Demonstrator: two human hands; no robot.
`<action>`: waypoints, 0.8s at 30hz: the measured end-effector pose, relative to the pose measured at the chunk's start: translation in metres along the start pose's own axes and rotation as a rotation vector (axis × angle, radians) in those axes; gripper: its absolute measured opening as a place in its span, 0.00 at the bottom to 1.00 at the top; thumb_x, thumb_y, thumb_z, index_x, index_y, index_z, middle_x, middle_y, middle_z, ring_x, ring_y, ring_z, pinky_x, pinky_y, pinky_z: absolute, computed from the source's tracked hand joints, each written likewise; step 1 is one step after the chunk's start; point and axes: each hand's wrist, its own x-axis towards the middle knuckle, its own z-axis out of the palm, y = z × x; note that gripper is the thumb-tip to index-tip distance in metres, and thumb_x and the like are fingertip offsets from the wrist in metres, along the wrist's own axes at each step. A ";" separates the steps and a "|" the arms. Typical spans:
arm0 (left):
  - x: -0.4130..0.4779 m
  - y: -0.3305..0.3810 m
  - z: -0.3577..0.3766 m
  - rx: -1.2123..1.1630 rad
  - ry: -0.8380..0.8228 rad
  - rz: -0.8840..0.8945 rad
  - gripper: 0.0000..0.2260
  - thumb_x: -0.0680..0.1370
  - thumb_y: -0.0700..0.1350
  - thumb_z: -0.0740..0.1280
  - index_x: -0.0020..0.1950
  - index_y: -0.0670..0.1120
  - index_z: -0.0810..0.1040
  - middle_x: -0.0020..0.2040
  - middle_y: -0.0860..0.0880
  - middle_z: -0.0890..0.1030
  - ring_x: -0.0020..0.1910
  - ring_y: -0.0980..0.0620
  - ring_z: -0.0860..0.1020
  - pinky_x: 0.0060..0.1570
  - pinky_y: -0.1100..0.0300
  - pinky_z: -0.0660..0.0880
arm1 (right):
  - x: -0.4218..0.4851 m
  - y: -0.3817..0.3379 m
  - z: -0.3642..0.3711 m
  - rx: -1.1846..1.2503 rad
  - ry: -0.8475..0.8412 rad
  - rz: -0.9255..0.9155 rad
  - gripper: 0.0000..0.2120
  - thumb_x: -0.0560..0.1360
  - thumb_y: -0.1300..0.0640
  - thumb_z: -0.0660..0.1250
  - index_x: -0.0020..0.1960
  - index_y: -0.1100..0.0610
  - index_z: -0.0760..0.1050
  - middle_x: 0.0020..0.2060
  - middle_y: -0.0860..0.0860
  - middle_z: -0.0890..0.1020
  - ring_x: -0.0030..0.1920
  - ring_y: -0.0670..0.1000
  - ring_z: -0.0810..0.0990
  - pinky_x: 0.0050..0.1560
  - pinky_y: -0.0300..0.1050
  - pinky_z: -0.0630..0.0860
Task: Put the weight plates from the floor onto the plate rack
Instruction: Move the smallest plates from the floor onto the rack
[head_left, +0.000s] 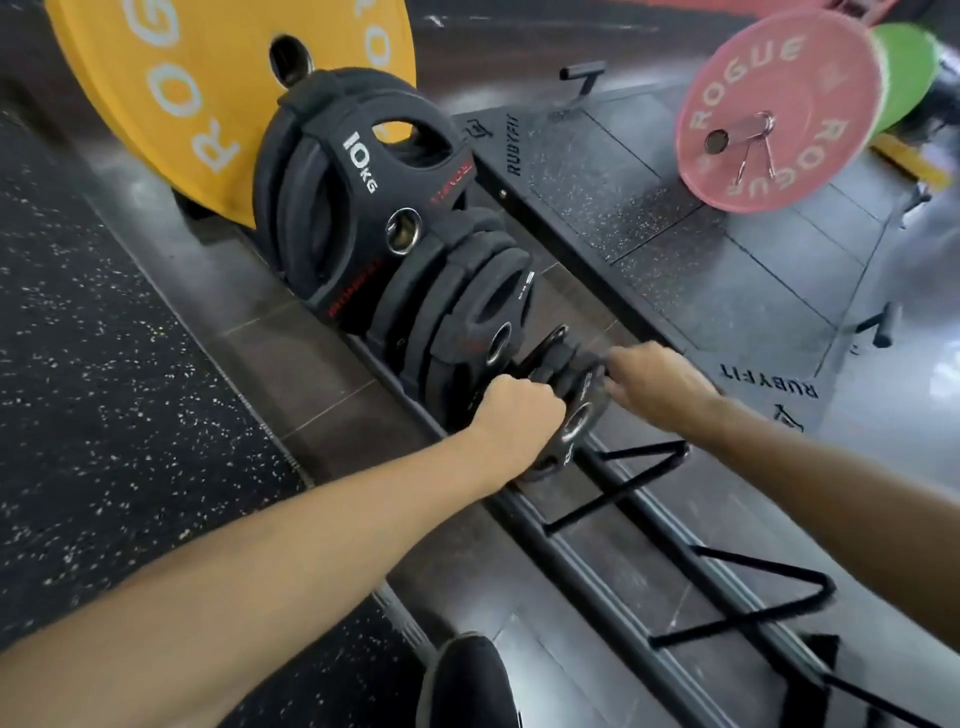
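A low black plate rack (613, 566) runs diagonally across the floor. At its far end stand a yellow bumper plate (171, 93), black 10 kg plates (353, 208) and several smaller black plates (467, 312), all upright. In a nearer slot a small black plate (576, 421) stands on edge. My left hand (519, 410) is closed on its left rim. On its upper right edge rests my right hand (649, 379), fingers curled over it. Other small plates (556, 353) stand just behind it.
The nearer rack slots, marked by triangular black dividers (628, 478), hold nothing. A black lifting platform (675, 218) lies to the right, with a barbell carrying a pink plate (779, 109) and a green plate (906, 73). A dark shoe (467, 680) shows at the bottom.
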 end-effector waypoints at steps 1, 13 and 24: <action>0.000 -0.003 0.006 0.105 -0.033 0.057 0.09 0.74 0.34 0.67 0.50 0.45 0.80 0.50 0.46 0.82 0.48 0.43 0.82 0.38 0.55 0.69 | -0.002 -0.007 0.017 0.015 -0.064 -0.007 0.06 0.74 0.55 0.66 0.45 0.57 0.73 0.38 0.54 0.81 0.41 0.59 0.83 0.39 0.50 0.79; 0.010 -0.022 0.009 -0.016 0.022 -0.076 0.07 0.80 0.47 0.64 0.54 0.46 0.78 0.51 0.45 0.82 0.49 0.42 0.82 0.38 0.55 0.66 | 0.018 -0.034 0.016 1.091 -0.127 0.559 0.03 0.68 0.64 0.64 0.37 0.64 0.75 0.31 0.57 0.77 0.26 0.52 0.80 0.40 0.52 0.82; 0.007 -0.035 0.026 -0.302 0.056 -0.068 0.09 0.81 0.52 0.58 0.50 0.47 0.64 0.48 0.43 0.82 0.45 0.37 0.80 0.37 0.51 0.64 | 0.006 -0.074 0.027 1.278 -0.123 0.673 0.09 0.66 0.70 0.55 0.30 0.64 0.70 0.24 0.57 0.73 0.23 0.54 0.75 0.25 0.43 0.78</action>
